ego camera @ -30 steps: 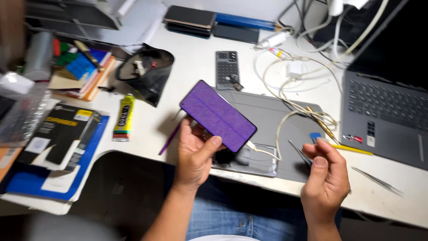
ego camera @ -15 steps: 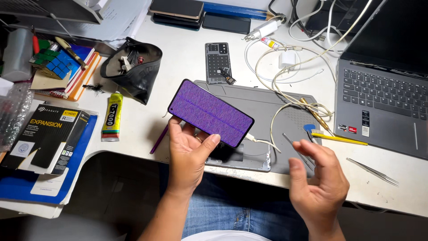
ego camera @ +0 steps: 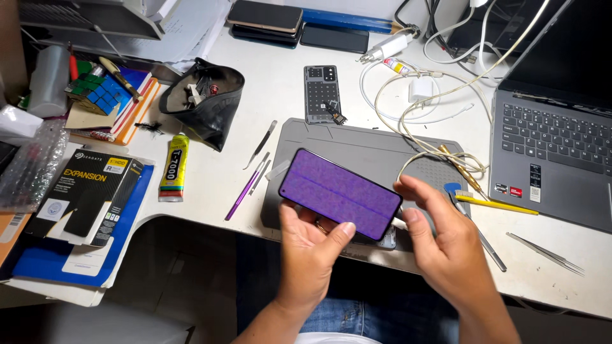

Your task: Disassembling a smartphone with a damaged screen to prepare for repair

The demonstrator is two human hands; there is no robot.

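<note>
My left hand (ego camera: 312,251) holds a phone with a purple screen (ego camera: 339,193) from below, thumb on its near edge, tilted over the front of a grey work mat (ego camera: 363,150). My right hand (ego camera: 446,245) has its thumb and fingers at the phone's right end, where a white cable plug (ego camera: 399,223) sticks out. Whether the fingers pinch the plug or only touch the phone I cannot tell.
On the mat's far side lies an opened phone back (ego camera: 320,93). Tweezers (ego camera: 262,144), a purple tool (ego camera: 242,192) and a glue tube (ego camera: 174,167) lie left. A laptop (ego camera: 554,146), tangled white cables (ego camera: 421,95), a yellow tool (ego camera: 497,204) and more tweezers (ego camera: 545,253) sit right.
My right hand came in from the right and now touches the phone's right end. The left hand kept hold of the phone, which sits lower and flatter.
</note>
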